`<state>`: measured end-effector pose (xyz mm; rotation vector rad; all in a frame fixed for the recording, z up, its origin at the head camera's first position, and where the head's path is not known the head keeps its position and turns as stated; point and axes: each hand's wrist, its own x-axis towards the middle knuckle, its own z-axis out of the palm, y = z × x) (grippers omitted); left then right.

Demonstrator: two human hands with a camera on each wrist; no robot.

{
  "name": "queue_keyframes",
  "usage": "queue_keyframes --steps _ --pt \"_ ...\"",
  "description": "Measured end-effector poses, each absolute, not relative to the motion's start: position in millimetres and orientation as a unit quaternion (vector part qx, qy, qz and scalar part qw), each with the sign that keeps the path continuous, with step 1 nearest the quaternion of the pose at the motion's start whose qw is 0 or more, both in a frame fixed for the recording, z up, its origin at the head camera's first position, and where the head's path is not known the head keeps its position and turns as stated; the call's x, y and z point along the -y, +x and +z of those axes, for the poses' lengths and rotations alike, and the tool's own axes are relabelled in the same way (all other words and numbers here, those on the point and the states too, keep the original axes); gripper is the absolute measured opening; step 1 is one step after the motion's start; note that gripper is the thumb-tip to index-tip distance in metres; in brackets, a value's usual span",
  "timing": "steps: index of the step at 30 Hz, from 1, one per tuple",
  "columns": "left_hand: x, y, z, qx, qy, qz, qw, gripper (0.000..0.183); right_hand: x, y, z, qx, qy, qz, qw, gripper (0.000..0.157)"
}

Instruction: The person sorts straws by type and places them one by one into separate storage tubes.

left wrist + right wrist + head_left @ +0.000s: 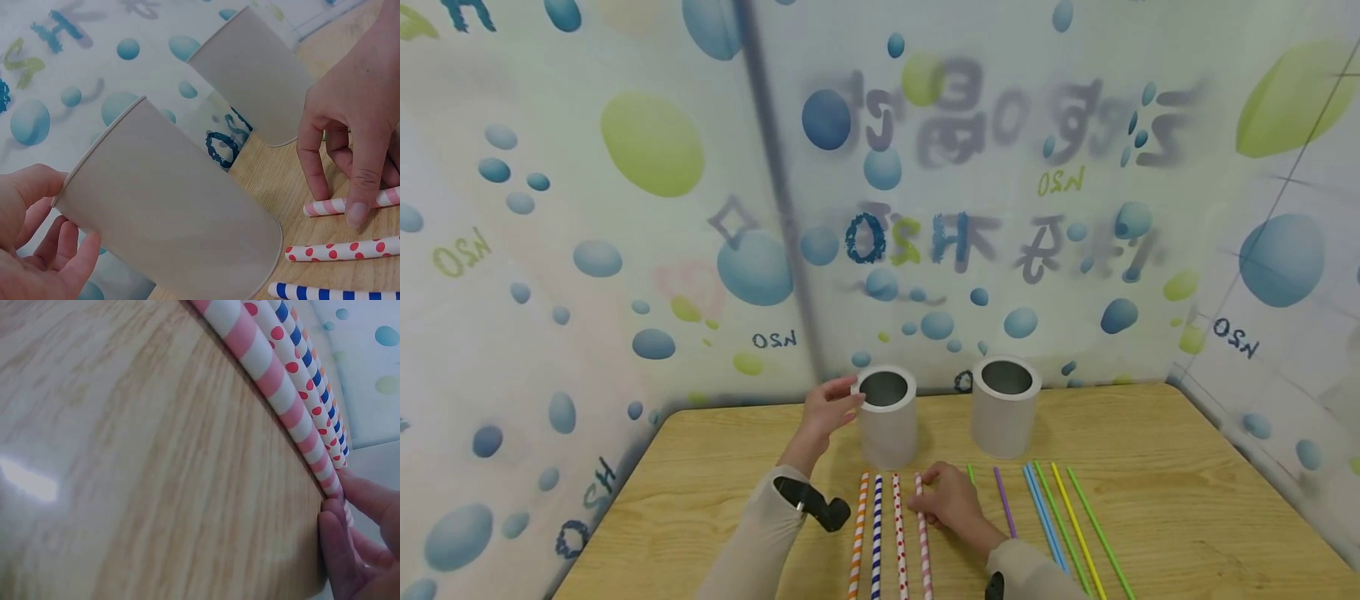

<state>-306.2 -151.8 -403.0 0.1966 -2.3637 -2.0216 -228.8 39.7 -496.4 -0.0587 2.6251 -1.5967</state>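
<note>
Two white cylindrical cups stand upright at the back of the table. My left hand [829, 412] touches the rim of the left cup [889, 433] from its left side, its fingers loosely extended. The right cup [1002, 421] stands apart from both hands. With thumb and fingers, my right hand [953, 500] pinches the far end of a pink-and-white striped straw [275, 381], which lies on the table. Left of it lie a red-dotted straw [898, 533], a blue-striped straw [876, 542] and an orange-striped straw [857, 542].
Right of my right hand lie several thin plain sticks, among them a purple stick [1005, 504], a blue stick [1045, 521], a yellow stick [1078, 529] and a green stick [1101, 533]. The wooden table [715, 450] ends at a patterned curtain [700, 233] behind and beside it.
</note>
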Motion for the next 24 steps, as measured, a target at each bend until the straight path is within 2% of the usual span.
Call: queue_keyframes --steps 24 --pt "152.6 -306.8 -404.0 0.756 0.066 -0.651 0.004 0.037 -36.4 -230.5 -494.7 -0.852 0.034 -0.519 0.065 0.028"
